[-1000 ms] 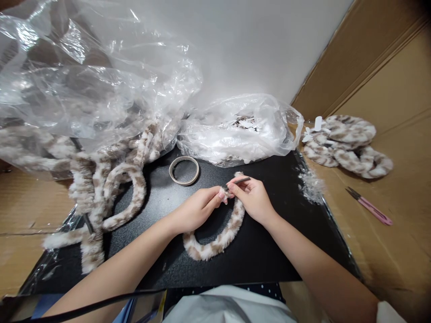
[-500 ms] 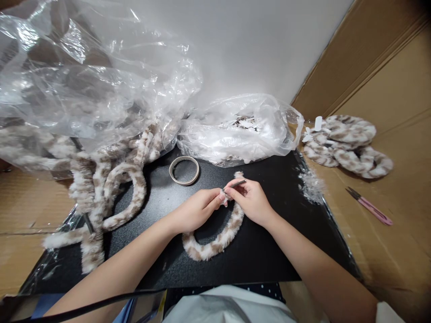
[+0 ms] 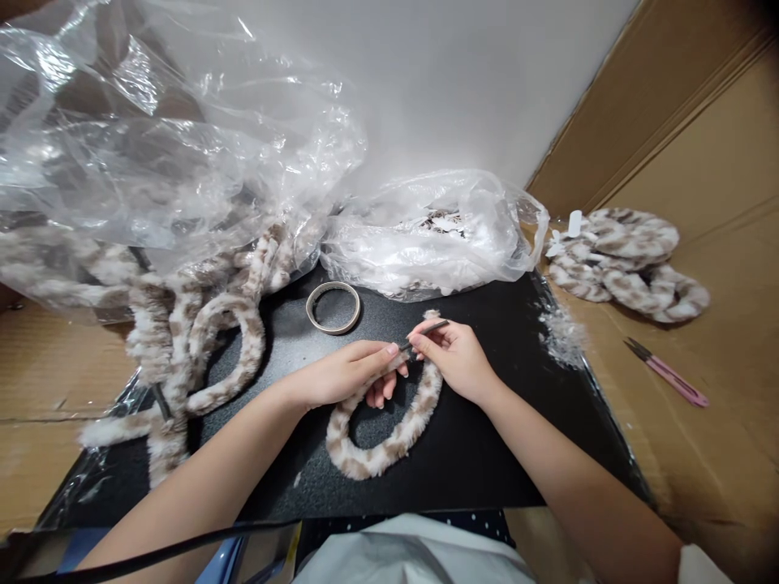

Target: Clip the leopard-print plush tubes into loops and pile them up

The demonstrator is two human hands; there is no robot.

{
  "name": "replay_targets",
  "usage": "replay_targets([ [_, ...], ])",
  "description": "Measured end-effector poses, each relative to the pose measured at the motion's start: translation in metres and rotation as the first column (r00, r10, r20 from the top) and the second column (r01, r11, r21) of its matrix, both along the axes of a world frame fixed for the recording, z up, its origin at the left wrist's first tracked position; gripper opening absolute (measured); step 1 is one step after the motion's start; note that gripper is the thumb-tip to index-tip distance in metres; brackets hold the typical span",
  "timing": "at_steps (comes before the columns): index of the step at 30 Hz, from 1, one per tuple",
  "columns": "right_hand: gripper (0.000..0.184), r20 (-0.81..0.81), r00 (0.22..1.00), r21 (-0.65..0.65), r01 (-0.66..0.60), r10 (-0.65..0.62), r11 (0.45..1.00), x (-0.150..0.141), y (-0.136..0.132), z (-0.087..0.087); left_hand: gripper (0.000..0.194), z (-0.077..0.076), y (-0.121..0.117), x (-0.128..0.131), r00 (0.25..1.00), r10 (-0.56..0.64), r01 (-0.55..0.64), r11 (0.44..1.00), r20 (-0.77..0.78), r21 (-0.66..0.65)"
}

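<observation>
A furry white-and-brown tube (image 3: 389,448) lies curved in a loop on the black table top. My left hand (image 3: 350,371) is closed round one end of it, thumb on top and fingertips showing below. A thin dark grey strip (image 3: 433,328) runs out from that end. My right hand (image 3: 454,361) pinches this strip between thumb and fingers. The tube's other end (image 3: 432,315) shows just behind my right hand. Whether the strip is a cord or a stiff rod I cannot tell.
A roll of tape (image 3: 333,331) lies behind my hands. Clear plastic bags (image 3: 426,259) stand at the back; more furry tubes (image 3: 243,357) spill out at left. Finished-looking furry loops (image 3: 645,251) and pink-handled thread snips (image 3: 669,377) lie on cardboard at right.
My left hand has slid a little left along the furry tube, away from my right hand, and its lower fingers have opened out. More of the dark strip shows. The loop has shifted slightly down.
</observation>
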State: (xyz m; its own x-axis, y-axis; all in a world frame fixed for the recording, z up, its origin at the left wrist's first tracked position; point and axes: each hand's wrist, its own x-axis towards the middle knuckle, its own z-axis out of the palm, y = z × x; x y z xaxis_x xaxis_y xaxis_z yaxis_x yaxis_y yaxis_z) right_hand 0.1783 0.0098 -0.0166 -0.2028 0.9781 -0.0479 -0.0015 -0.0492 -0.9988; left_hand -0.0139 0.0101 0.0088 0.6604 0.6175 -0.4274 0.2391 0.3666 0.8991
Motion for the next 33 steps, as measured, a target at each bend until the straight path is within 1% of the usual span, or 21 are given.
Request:
replay_targets([
  [4,0.025,0.01,1.0,-0.003,-0.002,0.002,1.0,0.0,0.0,-0.001,0.047,-0.006,0.001,0.001,0.994,0.078,-0.07,0.992,0.077,-0.102],
  [7,0.026,0.031,0.999,0.0,-0.009,0.009,1.0,-0.001,0.0,-0.001,0.046,-0.01,0.0,0.002,0.991,0.091,-0.078,0.988,0.098,-0.13],
  [12,0.024,0.061,0.998,0.037,0.005,-0.008,0.999,-0.003,-0.001,-0.002,0.047,-0.012,0.0,0.003,0.994,0.063,-0.053,0.992,0.09,-0.115],
  [16,0.019,0.049,0.999,0.059,0.008,-0.011,0.998,-0.006,-0.001,-0.003,0.047,-0.013,-0.001,0.004,0.995,0.044,-0.035,0.994,0.091,-0.103],
  [19,0.017,0.029,1.0,0.055,-0.01,0.009,0.998,-0.007,-0.002,-0.002,0.047,-0.013,-0.001,0.004,0.996,0.031,-0.023,0.996,0.088,-0.087],
  [27,0.024,-0.022,0.997,0.009,-0.067,0.067,0.998,-0.008,-0.002,-0.001,0.046,-0.014,0.0,0.006,0.996,0.02,-0.015,0.999,0.092,-0.052],
  [30,0.028,-0.022,0.999,-0.008,-0.034,0.034,0.999,-0.006,-0.001,-0.001,0.046,-0.01,0.0,0.006,0.996,0.024,-0.022,1.0,0.089,-0.019],
  [33,0.035,-0.036,0.998,-0.039,0.045,-0.047,0.998,-0.003,0.002,0.0,0.045,-0.005,0.002,0.004,0.997,0.051,-0.051,0.999,0.057,0.007],
])
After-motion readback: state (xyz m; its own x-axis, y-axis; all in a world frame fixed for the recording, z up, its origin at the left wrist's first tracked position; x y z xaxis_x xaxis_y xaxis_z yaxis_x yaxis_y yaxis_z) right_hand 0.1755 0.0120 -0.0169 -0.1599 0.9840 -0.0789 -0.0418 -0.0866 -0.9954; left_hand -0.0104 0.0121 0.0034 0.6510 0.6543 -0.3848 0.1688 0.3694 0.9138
